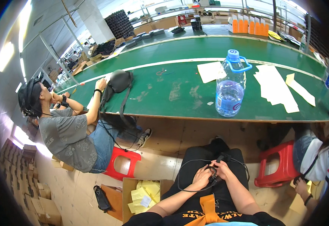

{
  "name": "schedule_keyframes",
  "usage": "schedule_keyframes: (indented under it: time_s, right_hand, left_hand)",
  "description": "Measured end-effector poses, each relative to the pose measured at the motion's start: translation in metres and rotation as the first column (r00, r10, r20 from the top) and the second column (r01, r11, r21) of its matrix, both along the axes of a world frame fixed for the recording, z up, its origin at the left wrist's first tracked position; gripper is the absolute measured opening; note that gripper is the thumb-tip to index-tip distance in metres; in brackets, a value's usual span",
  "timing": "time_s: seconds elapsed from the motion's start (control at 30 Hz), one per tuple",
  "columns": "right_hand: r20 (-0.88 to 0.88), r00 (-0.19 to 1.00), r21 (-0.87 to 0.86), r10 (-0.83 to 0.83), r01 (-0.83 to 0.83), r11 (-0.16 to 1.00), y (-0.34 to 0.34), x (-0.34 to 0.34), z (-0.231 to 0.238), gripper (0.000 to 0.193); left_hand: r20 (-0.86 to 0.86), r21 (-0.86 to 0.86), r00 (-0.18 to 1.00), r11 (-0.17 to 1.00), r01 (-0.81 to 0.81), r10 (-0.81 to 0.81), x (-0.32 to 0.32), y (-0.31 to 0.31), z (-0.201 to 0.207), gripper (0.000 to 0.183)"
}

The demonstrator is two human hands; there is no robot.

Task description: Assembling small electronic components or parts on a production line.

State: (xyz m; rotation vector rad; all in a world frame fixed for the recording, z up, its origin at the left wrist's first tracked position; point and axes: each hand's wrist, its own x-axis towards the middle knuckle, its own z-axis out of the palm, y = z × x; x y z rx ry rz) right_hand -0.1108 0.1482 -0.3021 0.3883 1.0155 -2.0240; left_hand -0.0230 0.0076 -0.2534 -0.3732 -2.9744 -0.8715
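Note:
My two hands meet over my lap, just in front of the green table. My left hand [202,177] is closed at a bunched part of a black cable [182,165]; its fingertips touch my right hand. My right hand [221,171] is closed on the same cable, with the thumb and fingers near a dark, boxy piece [223,157] that sticks up beyond them. Loops of the cable spread out to both sides over my dark trousers. The exact shape of what lies between my palms is hidden.
On the green table [160,101] stand a large water bottle [230,88] and pale paper sheets [275,88]. A co-worker [68,132] sits left by a black bag [120,81]. Another sits right on a red stool [275,165]. A carton [128,188] with yellow papers stands beside me.

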Motion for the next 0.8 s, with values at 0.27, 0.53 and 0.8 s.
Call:
schedule_keyframes:
  time_s: [0.27, 0.53, 0.8]
  right_hand:
    - [-0.096, 0.994, 0.025, -0.044, 0.047, 0.999, 0.013, -0.002, -0.009, 0.015]
    - [-0.137, 0.99, -0.038, -0.041, 0.037, 0.999, -0.002, -0.004, -0.03, 0.02]
    - [-0.132, 0.991, 0.044, -0.001, 0.007, 0.999, -0.004, -0.004, -0.025, 0.022]
  left_hand:
    - [-0.004, -0.047, 0.998, 0.997, 0.056, -0.056, -0.009, 0.011, 0.006, 0.033]
    - [-0.022, -0.099, 0.996, 0.992, 0.082, -0.084, -0.008, 0.01, -0.002, 0.033]
    - [0.002, -0.106, 0.999, 0.993, 0.045, -0.045, -0.007, 0.009, -0.002, 0.038]
